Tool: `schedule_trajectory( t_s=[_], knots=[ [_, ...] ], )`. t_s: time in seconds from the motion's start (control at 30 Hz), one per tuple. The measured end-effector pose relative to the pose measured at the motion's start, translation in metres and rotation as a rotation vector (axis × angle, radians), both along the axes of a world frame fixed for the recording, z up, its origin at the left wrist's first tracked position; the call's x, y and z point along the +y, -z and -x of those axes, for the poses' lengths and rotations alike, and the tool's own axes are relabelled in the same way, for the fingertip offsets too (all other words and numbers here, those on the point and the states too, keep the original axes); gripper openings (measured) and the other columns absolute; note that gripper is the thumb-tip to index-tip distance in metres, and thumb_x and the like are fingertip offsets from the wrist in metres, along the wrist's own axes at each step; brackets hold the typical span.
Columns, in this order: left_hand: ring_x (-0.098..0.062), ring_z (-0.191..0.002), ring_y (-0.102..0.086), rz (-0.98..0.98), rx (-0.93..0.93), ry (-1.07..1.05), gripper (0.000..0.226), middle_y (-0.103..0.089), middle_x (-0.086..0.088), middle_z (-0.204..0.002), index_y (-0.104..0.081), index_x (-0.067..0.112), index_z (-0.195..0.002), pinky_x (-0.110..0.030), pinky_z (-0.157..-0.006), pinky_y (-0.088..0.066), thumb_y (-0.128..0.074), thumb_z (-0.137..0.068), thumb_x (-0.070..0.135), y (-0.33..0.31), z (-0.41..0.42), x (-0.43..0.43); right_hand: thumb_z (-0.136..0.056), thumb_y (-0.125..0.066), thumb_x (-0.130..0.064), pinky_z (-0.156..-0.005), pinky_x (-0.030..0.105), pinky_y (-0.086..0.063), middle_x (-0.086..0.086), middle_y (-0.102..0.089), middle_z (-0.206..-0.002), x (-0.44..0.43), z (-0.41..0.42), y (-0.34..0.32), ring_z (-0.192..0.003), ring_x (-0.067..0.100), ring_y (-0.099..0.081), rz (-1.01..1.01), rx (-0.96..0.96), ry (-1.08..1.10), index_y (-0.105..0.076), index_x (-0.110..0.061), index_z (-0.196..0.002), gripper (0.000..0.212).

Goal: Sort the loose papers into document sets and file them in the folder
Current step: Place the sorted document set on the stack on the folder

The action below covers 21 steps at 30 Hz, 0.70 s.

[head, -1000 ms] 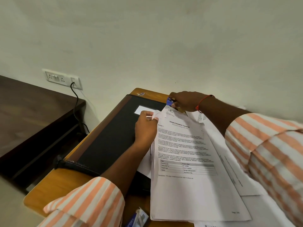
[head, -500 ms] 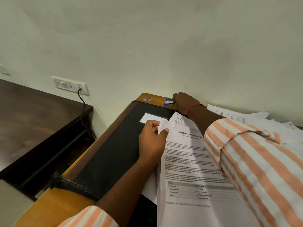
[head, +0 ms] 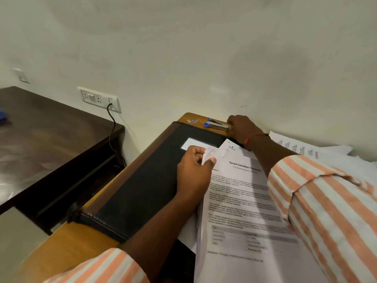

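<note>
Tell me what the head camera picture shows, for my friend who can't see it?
A person's left hand pinches the top corner of printed papers lying partly over a closed black folder on a wooden desk. Their right hand touches the end of a stapler by the wall. More loose papers lie at the right.

A pale, plain wall fills the upper part of the view. On it, at the left, sits a white socket plate with a switch, and a black cable is plugged into its right end and hangs down behind the furniture. Further left is a smaller switch plate. A dark brown table stands below the sockets, with a blue object at its left edge, cut off by the frame. Beside it stands a lighter wooden desk, with a small sticker at its far corner.
</note>
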State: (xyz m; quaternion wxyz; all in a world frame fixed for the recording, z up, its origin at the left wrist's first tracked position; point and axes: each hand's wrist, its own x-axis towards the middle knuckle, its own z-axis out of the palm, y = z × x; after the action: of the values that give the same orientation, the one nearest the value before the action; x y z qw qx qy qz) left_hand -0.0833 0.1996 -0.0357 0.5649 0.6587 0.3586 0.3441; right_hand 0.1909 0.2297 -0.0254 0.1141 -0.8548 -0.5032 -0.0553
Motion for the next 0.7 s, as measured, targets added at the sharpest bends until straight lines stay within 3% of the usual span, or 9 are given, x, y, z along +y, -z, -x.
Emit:
schedule_trajectory(
  t_s=[0.13, 0.23, 0.33, 0.43, 0.5, 0.57, 0.63, 0.7],
  knots=[
    [-0.01, -0.09, -0.073, -0.058, -0.094, -0.015, 0.019, -0.07, 0.005, -0.106, -0.059, 0.023, -0.108, -0.027, -0.07, -0.063, -0.07, -0.095, 0.014, -0.012, 0.008, -0.004, -0.099, -0.05, -0.017, -0.086, 0.037, -0.046, 0.015, -0.066, -0.111, -0.058, 0.021, -0.024, -0.103, 0.032, -0.058, -0.076, 0.068, -0.028, -0.065, -0.008, -0.114, 0.023],
    [-0.013, -0.096, -0.072, -0.051, -0.109, -0.005, 0.022, -0.07, 0.004, -0.109, -0.059, 0.024, -0.111, -0.038, -0.079, -0.064, -0.07, -0.094, 0.014, -0.022, 0.013, -0.006, -0.102, -0.049, -0.027, -0.081, 0.036, -0.045, 0.011, -0.07, -0.099, -0.114, 0.038, -0.043, -0.094, 0.03, -0.062, -0.234, 0.24, 0.008, -0.067, -0.006, -0.101, 0.028],
    [-0.015, -0.098, -0.071, -0.004, -0.142, -0.021, 0.021, -0.069, 0.003, -0.112, -0.06, 0.023, -0.112, -0.042, -0.082, -0.063, -0.069, -0.095, 0.015, -0.032, 0.024, -0.007, -0.101, -0.05, -0.044, -0.077, 0.035, -0.049, 0.007, -0.072, -0.094, -0.175, 0.063, -0.063, -0.087, 0.025, -0.066, -0.511, 0.688, 0.105, -0.069, -0.011, -0.096, 0.039],
    [-0.024, -0.094, -0.075, 0.222, -0.211, -0.035, 0.018, -0.071, -0.003, -0.112, -0.058, 0.023, -0.109, -0.05, -0.081, -0.063, -0.067, -0.097, 0.013, -0.037, 0.035, -0.006, -0.099, -0.05, -0.053, -0.081, 0.038, -0.052, 0.011, -0.073, -0.099, -0.23, 0.094, -0.065, -0.087, 0.025, -0.068, -0.497, 1.067, 0.162, -0.065, -0.012, -0.109, 0.044],
    [-0.028, -0.091, -0.076, 0.397, -0.242, -0.015, 0.017, -0.072, -0.009, -0.111, -0.058, 0.02, -0.11, -0.054, -0.081, -0.062, -0.066, -0.097, 0.013, -0.038, 0.039, -0.011, -0.098, -0.059, -0.041, -0.091, 0.042, -0.054, 0.012, -0.074, -0.107, -0.261, 0.118, -0.054, -0.096, 0.028, -0.071, -0.447, 1.181, 0.076, -0.065, -0.007, -0.116, 0.039],
    [-0.031, -0.091, -0.076, 0.449, -0.229, -0.012, 0.013, -0.073, -0.012, -0.11, -0.059, 0.021, -0.109, -0.057, -0.082, -0.061, -0.066, -0.098, 0.018, -0.033, 0.036, -0.016, -0.097, -0.065, -0.021, -0.099, 0.043, -0.053, 0.013, -0.072, -0.119, -0.279, 0.14, -0.041, -0.11, 0.03, -0.069, -0.433, 1.23, -0.011, -0.064, -0.001, -0.123, 0.033],
    [-0.028, -0.092, -0.074, 0.298, -0.13, -0.004, 0.008, -0.073, -0.01, -0.105, -0.061, 0.025, -0.102, -0.055, -0.085, -0.061, -0.059, -0.102, 0.033, -0.033, 0.038, -0.031, -0.096, -0.064, -0.006, -0.1, 0.04, -0.053, 0.011, -0.071, -0.123, -0.292, 0.152, -0.031, -0.114, 0.028, -0.068, -0.5, 1.206, -0.026, -0.063, 0.0, -0.127, 0.032],
    [-0.022, -0.094, -0.071, 0.051, -0.02, 0.019, 0.025, -0.072, -0.006, -0.104, -0.064, 0.023, -0.1, -0.049, -0.088, -0.059, -0.046, -0.106, 0.039, -0.032, 0.044, -0.045, -0.096, -0.062, -0.002, -0.104, 0.05, -0.05, 0.014, -0.07, -0.123, -0.302, 0.154, -0.021, -0.115, 0.032, -0.067, -0.646, 1.205, 0.06, -0.062, 0.0, -0.127, 0.031]
  ],
)
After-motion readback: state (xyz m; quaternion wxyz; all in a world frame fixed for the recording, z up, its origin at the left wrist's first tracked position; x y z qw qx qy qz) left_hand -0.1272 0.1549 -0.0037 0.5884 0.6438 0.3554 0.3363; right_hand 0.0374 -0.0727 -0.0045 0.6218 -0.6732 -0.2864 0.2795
